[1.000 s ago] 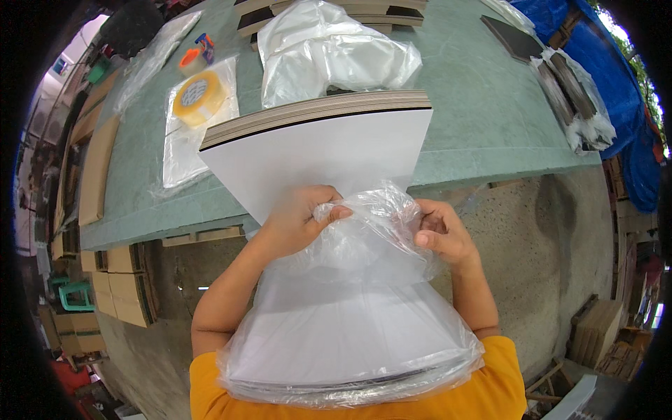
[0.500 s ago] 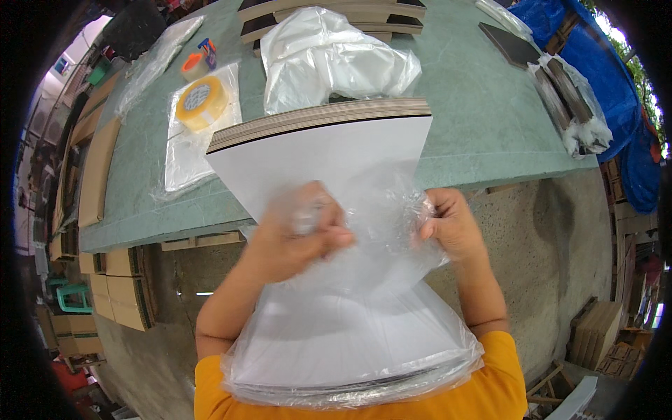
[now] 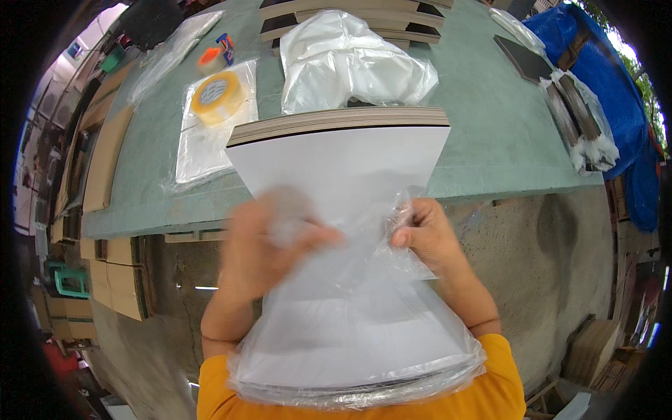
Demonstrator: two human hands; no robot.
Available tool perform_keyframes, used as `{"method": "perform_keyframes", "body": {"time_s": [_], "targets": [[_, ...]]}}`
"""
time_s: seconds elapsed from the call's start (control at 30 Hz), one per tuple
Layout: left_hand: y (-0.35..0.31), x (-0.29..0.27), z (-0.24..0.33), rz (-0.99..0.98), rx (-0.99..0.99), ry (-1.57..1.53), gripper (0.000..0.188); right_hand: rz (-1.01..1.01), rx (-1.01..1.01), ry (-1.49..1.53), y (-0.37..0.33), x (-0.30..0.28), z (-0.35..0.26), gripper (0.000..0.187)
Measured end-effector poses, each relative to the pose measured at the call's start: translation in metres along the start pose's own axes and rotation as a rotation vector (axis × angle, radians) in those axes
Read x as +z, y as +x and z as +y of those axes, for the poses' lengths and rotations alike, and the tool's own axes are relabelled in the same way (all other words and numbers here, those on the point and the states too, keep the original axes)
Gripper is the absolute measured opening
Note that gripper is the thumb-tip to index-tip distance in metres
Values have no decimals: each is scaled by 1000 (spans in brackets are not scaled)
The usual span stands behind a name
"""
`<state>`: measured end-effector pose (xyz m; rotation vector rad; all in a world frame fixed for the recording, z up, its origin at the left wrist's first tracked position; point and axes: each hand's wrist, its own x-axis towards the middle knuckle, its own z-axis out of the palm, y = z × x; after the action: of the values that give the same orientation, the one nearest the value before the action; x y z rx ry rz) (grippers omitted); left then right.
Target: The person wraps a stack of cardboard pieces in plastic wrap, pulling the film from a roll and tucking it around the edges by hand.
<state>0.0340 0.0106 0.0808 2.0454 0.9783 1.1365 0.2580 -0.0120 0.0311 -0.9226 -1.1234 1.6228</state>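
My left grip point(image 3: 269, 241) is a blur, so I can't tell whether its fingers pinch any plastic. Behind the thumb of my right grip point(image 3: 427, 229), I can't make out every fingertip among the folds of the clear bag point(image 3: 414, 264). The boards point(image 3: 343, 164) before me hide part of the desk's point(image 3: 490, 147) near edge. White plastic point(image 3: 357, 66) covers some of the far pile point(image 3: 402, 19), which the top edge cuts. The lower edge crops my shirt point(image 3: 493, 385).

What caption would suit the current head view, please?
Right fingers pinch a clear plastic bag partly covering a white-faced board stack.
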Motion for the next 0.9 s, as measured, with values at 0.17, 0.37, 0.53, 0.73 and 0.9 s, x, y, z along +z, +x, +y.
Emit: {"method": "perform_keyframes", "body": {"time_s": [0.17,0.37,0.53,0.73,0.9], "targets": [[4,35,-13,-173,-158,-232,15,20,-69,372,11,5,1,24],[13,-25,9,471,-328,164,10,52,-124,-155,-6,-14,-10,21],[-4,44,11,-427,-161,-86,23,129,-883,-239,10,35,-52,13],[9,24,5,-243,-97,-420,13,-256,-123,-677,11,29,-39,26],[19,-7,2,-419,-358,-788,18,-677,172,-648,3,21,-27,30]]}}
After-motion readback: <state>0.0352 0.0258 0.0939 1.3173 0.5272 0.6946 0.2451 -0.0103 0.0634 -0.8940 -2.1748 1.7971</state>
